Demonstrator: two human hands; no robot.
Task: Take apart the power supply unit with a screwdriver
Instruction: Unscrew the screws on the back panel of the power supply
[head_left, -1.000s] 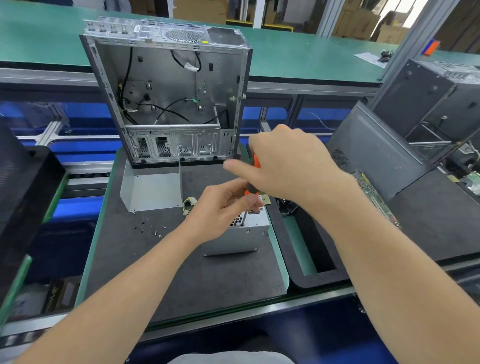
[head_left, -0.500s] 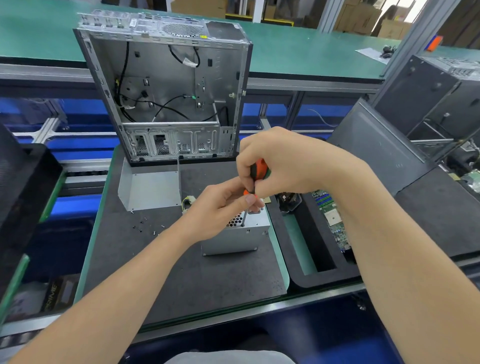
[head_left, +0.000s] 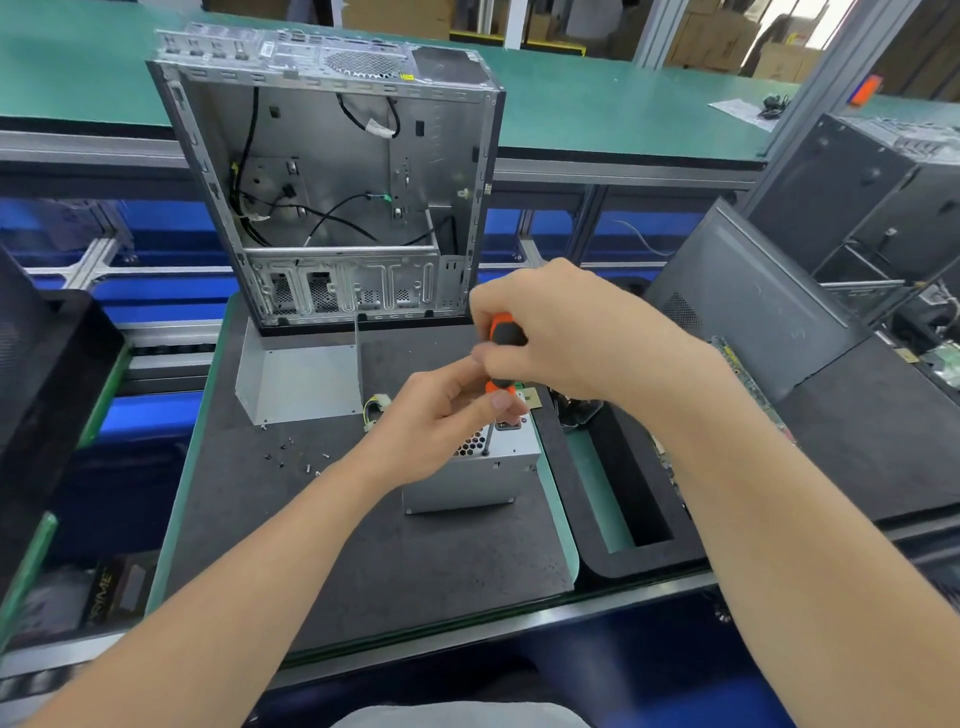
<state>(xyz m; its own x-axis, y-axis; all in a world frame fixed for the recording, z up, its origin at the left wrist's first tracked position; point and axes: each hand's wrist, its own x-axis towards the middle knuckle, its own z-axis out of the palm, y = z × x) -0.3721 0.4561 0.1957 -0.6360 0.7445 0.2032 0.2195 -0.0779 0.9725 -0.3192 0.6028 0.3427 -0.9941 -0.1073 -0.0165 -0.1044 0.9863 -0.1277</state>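
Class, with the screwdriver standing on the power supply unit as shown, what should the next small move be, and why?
Probably turn the screwdriver anticlockwise: the right hand grips its handle, the left hand pinches its lower end, and the tip sits on top of the power supply unit.

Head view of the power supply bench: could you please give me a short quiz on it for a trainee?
1. Fill in: the loose screws lie on the dark mat to the ___ of the power supply unit.
2. True or false: the right hand grips the screwdriver by its orange and black handle, while the left hand holds it lower down.
3. The screwdriver's tip meets: A the mat; B the top of the power supply unit; C the loose screws.
Key: 1 left; 2 true; 3 B.
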